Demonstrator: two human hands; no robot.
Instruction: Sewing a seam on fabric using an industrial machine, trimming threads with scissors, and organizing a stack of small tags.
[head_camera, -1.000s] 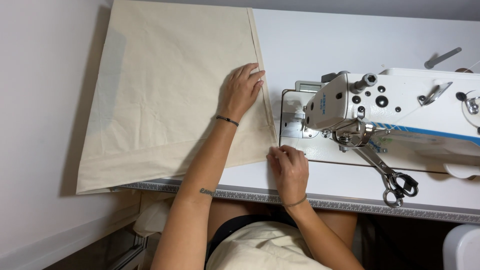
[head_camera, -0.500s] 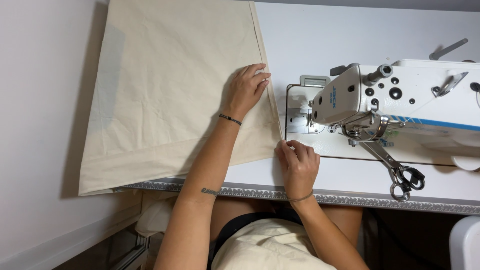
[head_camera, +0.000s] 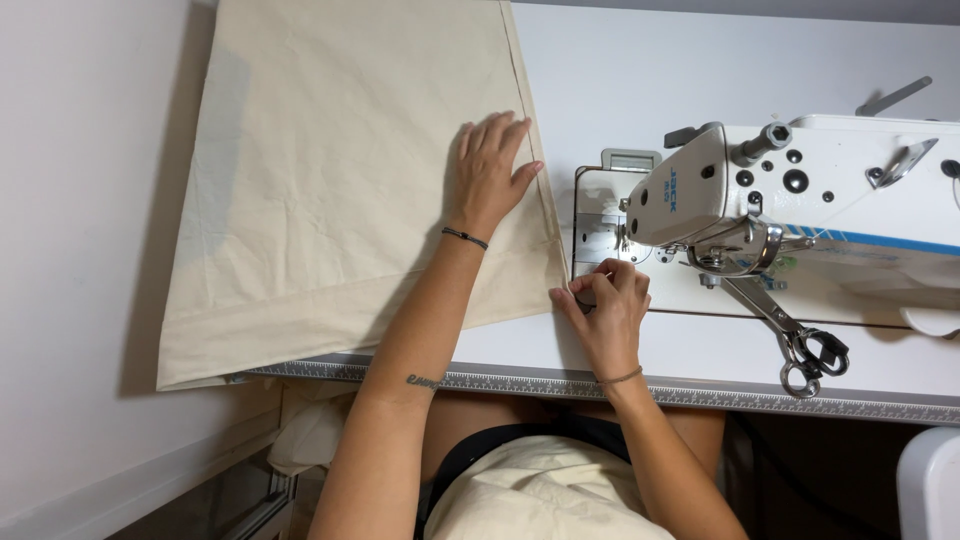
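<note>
A large cream fabric panel (head_camera: 340, 180) lies flat across the left part of the white sewing table (head_camera: 620, 80), with its left side hanging past the table's edge. My left hand (head_camera: 490, 170) rests palm down on the fabric near its hemmed right edge, fingers spread. My right hand (head_camera: 605, 300) pinches the fabric's near right corner beside the needle plate (head_camera: 597, 232). The white sewing machine (head_camera: 800, 200) stands to the right of both hands, its head over the plate.
Black-handled scissors (head_camera: 800, 345) lie on the machine bed at the right. A ruler strip (head_camera: 700, 392) runs along the table's front edge. More cream fabric (head_camera: 540, 495) lies on my lap. A pale wall (head_camera: 80, 250) is close on the left.
The view has shifted slightly. My right hand has moved the fabric's corner a little to the right, closer to the needle plate. My left hand stays flat on the fabric.
</note>
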